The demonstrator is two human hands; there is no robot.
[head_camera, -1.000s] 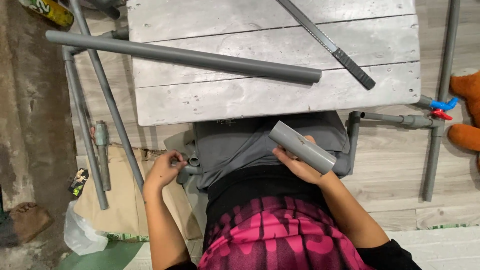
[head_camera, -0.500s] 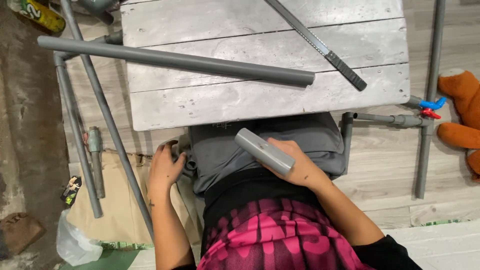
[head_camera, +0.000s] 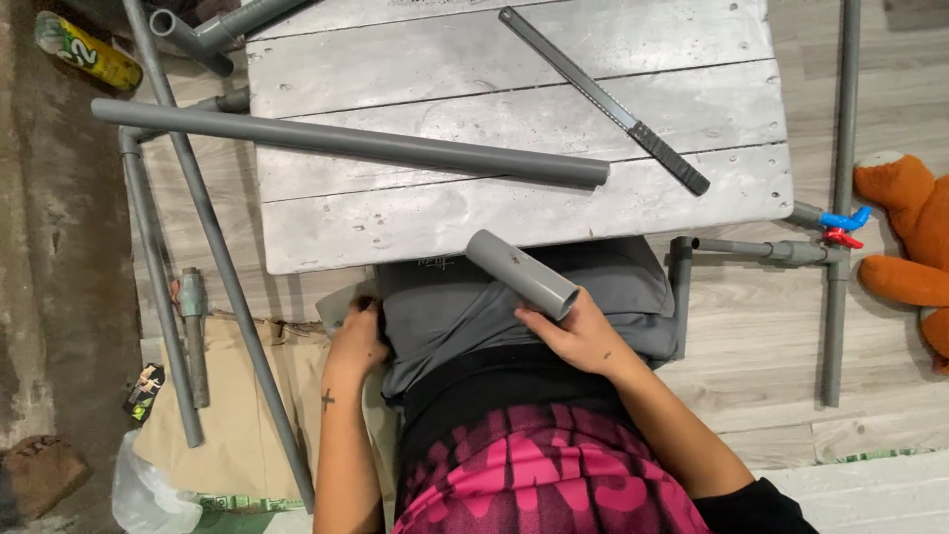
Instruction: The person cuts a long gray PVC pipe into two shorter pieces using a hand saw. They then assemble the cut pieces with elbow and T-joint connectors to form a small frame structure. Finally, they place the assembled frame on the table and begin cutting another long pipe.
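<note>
Fingers (head_camera: 554, 318) of right hand (head_camera: 583, 341) wrap short grey pipe (head_camera: 519, 272) lower end

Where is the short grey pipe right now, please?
In the head view, the short grey pipe is in the right hand, over the lap, just below the wooden table edge and the long pipe.

Both hands rest at the lap, right hand (head_camera: 583, 336) gripping, left hand (head_camera: 358, 341) curled
</note>
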